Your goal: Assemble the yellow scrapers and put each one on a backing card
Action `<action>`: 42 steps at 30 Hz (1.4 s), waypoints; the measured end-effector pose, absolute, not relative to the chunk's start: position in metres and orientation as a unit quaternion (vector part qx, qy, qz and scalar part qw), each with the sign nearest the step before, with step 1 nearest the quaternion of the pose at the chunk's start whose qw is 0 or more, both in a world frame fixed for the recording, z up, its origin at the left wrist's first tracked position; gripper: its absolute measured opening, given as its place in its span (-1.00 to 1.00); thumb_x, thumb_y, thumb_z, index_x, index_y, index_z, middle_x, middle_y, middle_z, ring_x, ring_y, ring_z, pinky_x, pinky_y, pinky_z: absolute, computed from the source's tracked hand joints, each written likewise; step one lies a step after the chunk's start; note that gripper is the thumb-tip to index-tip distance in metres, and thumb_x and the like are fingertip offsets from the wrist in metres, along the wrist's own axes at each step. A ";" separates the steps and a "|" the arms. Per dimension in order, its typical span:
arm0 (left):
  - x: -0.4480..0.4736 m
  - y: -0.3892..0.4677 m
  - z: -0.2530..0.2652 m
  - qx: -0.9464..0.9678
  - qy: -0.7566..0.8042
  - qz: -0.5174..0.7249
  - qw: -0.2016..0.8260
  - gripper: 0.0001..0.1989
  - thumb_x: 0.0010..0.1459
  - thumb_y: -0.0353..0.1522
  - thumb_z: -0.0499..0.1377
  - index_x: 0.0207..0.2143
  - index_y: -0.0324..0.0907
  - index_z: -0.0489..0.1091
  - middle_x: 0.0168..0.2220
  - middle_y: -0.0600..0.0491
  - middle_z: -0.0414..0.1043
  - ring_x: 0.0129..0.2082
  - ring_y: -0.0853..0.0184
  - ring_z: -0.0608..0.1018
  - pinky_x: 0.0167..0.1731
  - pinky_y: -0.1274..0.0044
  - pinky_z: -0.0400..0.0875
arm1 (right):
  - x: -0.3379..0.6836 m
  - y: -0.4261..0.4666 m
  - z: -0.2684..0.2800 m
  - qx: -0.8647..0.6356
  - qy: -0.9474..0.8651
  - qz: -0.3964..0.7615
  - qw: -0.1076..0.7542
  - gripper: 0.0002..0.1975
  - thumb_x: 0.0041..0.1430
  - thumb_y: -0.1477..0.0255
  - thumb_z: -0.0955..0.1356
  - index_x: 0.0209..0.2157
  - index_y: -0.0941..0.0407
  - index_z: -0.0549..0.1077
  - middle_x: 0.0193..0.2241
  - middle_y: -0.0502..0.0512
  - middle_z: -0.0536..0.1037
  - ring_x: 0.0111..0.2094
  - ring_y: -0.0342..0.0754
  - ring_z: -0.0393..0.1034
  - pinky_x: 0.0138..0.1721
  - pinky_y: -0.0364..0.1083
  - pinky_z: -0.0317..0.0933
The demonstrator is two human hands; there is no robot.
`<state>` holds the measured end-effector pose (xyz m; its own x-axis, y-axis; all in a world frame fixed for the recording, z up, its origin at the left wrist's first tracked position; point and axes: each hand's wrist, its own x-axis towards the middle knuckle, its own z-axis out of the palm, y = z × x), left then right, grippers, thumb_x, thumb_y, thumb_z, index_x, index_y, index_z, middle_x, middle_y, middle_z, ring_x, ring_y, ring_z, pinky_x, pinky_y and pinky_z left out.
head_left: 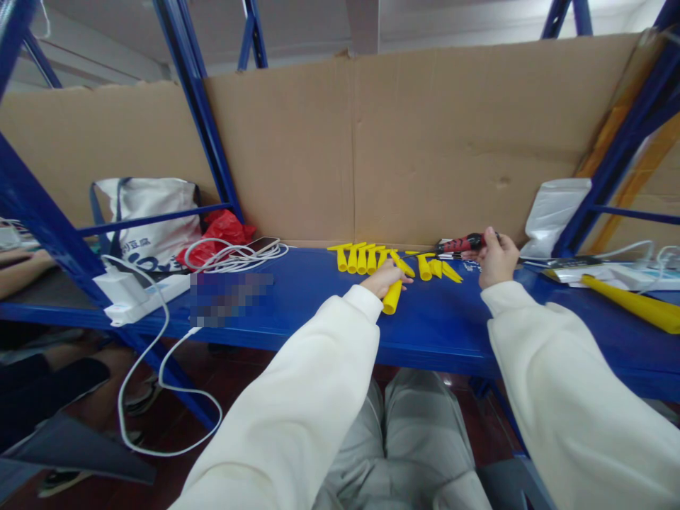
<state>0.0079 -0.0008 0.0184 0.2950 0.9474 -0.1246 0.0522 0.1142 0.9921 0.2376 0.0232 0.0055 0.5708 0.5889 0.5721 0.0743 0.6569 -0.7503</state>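
Charger (pixel 120 292) and power strip (pixel 175 285) sat at the left of the blue surface (pixel 302 304), followed by a red plastic bag (pixel 228 228) and a coiled white cable (pixel 234 256). Yellow pieces (pixel 352 261) stood in a row near the cardboard wall (pixel 340 142). Just right of them, the left hand's grip (pixel 381 279) was curled around a yellow tube (pixel 392 297), above the surface or touching it, I cannot tell which. More yellow bits (pixel 435 268) lay beyond. The right hand's grip (pixel 498 259) pinched the red-and-black handle of a screwdriver (pixel 461 244), its shaft pointing left toward the tube.
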 end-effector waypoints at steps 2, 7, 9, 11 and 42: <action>0.008 -0.001 0.019 0.547 0.451 0.378 0.596 -0.48 -0.06 -0.74 0.08 -0.05 -0.18 0.30 -0.15 -0.01 0.50 -0.38 0.37 0.58 -0.58 0.65 0.35 | 0.236 0.022 0.006 -0.384 -0.429 0.159 0.802 -0.40 -0.21 -0.20 0.41 -0.40 0.00 0.26 -0.59 -0.08 0.34 -0.60 -0.01 0.40 -0.53 0.11 0.43; 0.007 -0.004 0.021 0.544 0.454 0.376 0.598 -0.48 -0.05 -0.75 0.06 -0.06 -0.18 0.28 -0.12 -0.01 0.49 -0.37 0.39 0.59 -0.60 0.67 0.32 | 0.234 0.020 0.007 -0.388 -0.417 0.155 0.807 -0.42 -0.20 -0.17 0.42 -0.43 0.01 0.22 -0.58 -0.06 0.37 -0.57 0.03 0.44 -0.56 0.09 0.42; 0.007 -0.005 0.022 0.544 0.453 0.376 0.598 -0.49 -0.04 -0.75 0.07 -0.06 -0.18 0.28 -0.11 -0.02 0.49 -0.38 0.39 0.59 -0.61 0.67 0.32 | 0.233 0.020 0.007 -0.386 -0.411 0.156 0.811 -0.43 -0.18 -0.15 0.43 -0.43 0.01 0.22 -0.56 -0.05 0.38 -0.53 0.05 0.47 -0.55 0.08 0.43; 0.007 -0.004 0.021 0.544 0.452 0.377 0.598 -0.49 -0.04 -0.74 0.08 -0.05 -0.19 0.27 -0.11 -0.03 0.49 -0.39 0.39 0.59 -0.60 0.67 0.33 | 0.233 0.020 0.007 -0.385 -0.399 0.160 0.817 -0.44 -0.17 -0.12 0.44 -0.43 0.02 0.21 -0.57 -0.06 0.38 -0.52 0.04 0.48 -0.57 0.05 0.42; 0.007 -0.003 0.022 0.521 0.442 0.386 0.620 -0.50 -0.06 -0.74 0.08 -0.06 -0.22 0.29 -0.19 -0.03 0.53 -0.39 0.36 0.61 -0.61 0.66 0.34 | 0.223 0.013 0.014 -0.350 -0.325 0.233 0.847 -0.58 -0.04 0.16 0.50 -0.45 0.05 0.21 -0.62 -0.16 0.36 -0.65 -0.11 0.40 -0.69 -0.10 0.36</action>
